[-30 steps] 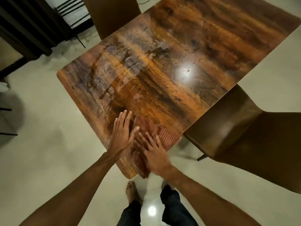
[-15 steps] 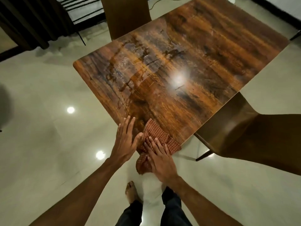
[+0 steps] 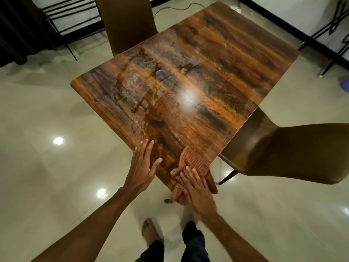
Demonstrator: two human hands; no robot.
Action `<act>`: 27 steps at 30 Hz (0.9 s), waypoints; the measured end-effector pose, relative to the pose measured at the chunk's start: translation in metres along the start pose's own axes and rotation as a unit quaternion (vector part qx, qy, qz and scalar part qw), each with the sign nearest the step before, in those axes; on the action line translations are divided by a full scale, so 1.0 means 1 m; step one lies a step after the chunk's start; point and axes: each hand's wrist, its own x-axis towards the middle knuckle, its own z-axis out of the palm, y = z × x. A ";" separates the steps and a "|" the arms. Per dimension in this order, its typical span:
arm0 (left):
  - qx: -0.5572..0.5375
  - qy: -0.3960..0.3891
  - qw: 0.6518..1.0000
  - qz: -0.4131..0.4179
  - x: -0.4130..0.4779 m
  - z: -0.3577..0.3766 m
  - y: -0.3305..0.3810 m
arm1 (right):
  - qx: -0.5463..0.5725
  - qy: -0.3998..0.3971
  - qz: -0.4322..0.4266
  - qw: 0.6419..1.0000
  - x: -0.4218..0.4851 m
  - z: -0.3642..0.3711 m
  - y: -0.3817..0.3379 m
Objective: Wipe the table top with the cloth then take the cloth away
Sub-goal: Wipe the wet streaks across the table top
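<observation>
Red-brown checked fabric cloth [image 3: 193, 163] sits bunched at the near corner of the glossy dark wood-grain tabletop [image 3: 217, 76], the corner closest to the person. Its lower fold hangs off over the edge, the rest lies on the surface. Right hand [image 3: 198, 191] lies flat on top of the cloth, fingers straight and together, pressing it down, not gripping; thumb hidden, so can't tell if it hooks under the hanging fold. Flat palm makes sense for wiping: it spreads pressure and drags the fabric along the surface. Left hand [image 3: 141, 167] is released, fingers straight and slightly spread, resting on the near-left edge of the tabletop, beside the cloth but apart from it. It is likely bracing the body for the lean or steadying the table. With the cloth at the corner and half off the edge, this reads as the end of a wiping stroke, probably sweeping dirt off the corner. Smeary streaks show near the middle and the far-left part of the tabletop, so wiping looks partly done at best; cloth not yet taken away. Brown moulded chair [image 3: 294, 152] is tucked at the right edge, near the cloth corner; a second brown chair back [image 3: 128, 21] stands at the far-left edge. Glossy pale tiled floor [image 3: 47, 176] lies around, with a bare foot [image 3: 149, 231] below the corner.
</observation>
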 end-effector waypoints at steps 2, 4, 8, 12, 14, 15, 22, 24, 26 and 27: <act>-0.007 0.006 1.000 0.007 0.005 -0.001 0.004 | 0.014 0.003 0.085 0.996 0.037 -0.022 0.024; -0.009 0.008 1.000 0.007 0.012 -0.001 0.009 | -0.002 0.002 0.145 0.989 0.068 -0.037 0.032; -0.024 -0.002 1.000 0.000 0.027 -0.003 0.018 | -0.027 0.000 0.052 0.998 0.036 -0.006 -0.029; -0.007 -0.011 1.000 0.001 0.050 0.003 0.021 | -0.018 -0.026 0.010 0.999 0.063 -0.022 -0.013; 0.001 -0.005 1.000 -0.007 0.061 0.006 0.020 | -0.023 -0.024 0.046 0.998 0.118 -0.042 0.002; 0.008 0.001 1.000 -0.011 0.069 0.007 0.020 | -0.026 -0.033 0.049 0.998 0.145 -0.052 0.002; 0.058 0.022 0.997 -0.036 0.130 0.019 0.039 | -0.040 -0.014 -0.108 0.993 0.217 -0.059 0.037; 0.056 0.015 0.998 -0.034 0.151 0.027 0.052 | -0.036 0.007 -0.014 0.999 0.241 -0.086 0.091; 0.053 0.000 0.998 -0.024 0.175 0.043 0.074 | -0.014 0.014 0.062 0.998 0.255 -0.107 0.137; 0.051 -0.006 0.998 -0.021 0.189 0.053 0.087 | -0.008 0.021 0.062 0.998 0.255 -0.110 0.146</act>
